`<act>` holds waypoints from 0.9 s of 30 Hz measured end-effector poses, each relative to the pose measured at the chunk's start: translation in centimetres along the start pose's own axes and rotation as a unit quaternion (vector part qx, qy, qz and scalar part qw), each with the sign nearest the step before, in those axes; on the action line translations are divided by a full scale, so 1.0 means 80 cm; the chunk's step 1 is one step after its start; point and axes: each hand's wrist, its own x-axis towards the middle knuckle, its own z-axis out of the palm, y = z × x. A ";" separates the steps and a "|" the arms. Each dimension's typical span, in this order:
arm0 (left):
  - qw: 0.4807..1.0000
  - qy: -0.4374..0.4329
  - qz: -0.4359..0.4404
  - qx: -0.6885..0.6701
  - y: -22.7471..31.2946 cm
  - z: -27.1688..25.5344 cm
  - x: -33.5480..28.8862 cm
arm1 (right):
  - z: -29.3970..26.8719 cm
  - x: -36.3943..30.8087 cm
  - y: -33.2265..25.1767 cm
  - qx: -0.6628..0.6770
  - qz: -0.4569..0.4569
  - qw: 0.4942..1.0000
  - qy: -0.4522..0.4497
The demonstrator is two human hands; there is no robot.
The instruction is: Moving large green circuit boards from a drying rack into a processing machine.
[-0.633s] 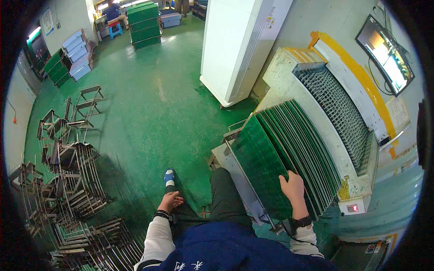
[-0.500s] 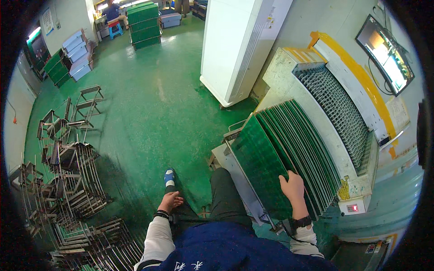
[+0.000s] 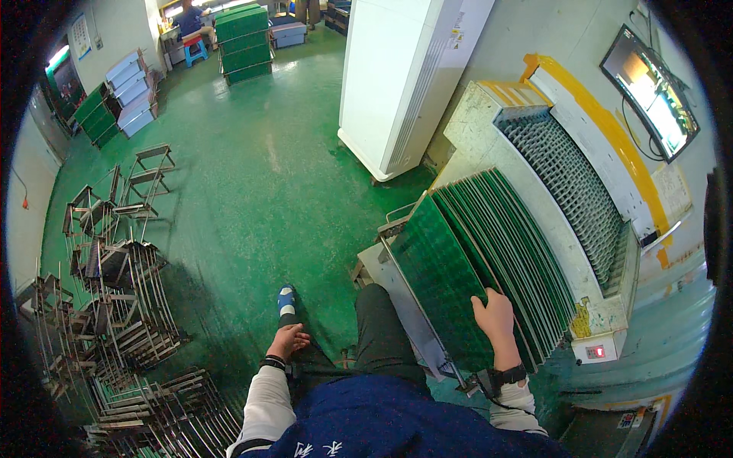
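Note:
A row of thin green boards (image 3: 527, 259) stands on edge in a metal-framed rack (image 3: 424, 305) in front of me to the right. My right hand (image 3: 496, 320) is at the upper edge of the front green board (image 3: 439, 259), its thumb on the near face and its fingers bent over the edge, partly hidden. A dark band with a cable circles that wrist. My left hand (image 3: 290, 341) hangs over my left leg with nothing in it, fingers loosely stretched.
Behind the boards stands a pale machine (image 3: 496, 153) with a slotted metal bed (image 3: 561, 191). A tall white cabinet (image 3: 397, 84) rises beyond. Metal racks (image 3: 122, 305) crowd the left floor. A wall screen (image 3: 649, 91) hangs at the right; a seated person (image 3: 188, 21) is far back.

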 end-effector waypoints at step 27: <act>0.999 -0.040 0.025 -0.021 -0.013 -0.019 0.018 | -0.018 -0.010 0.004 0.047 -0.036 0.997 -0.044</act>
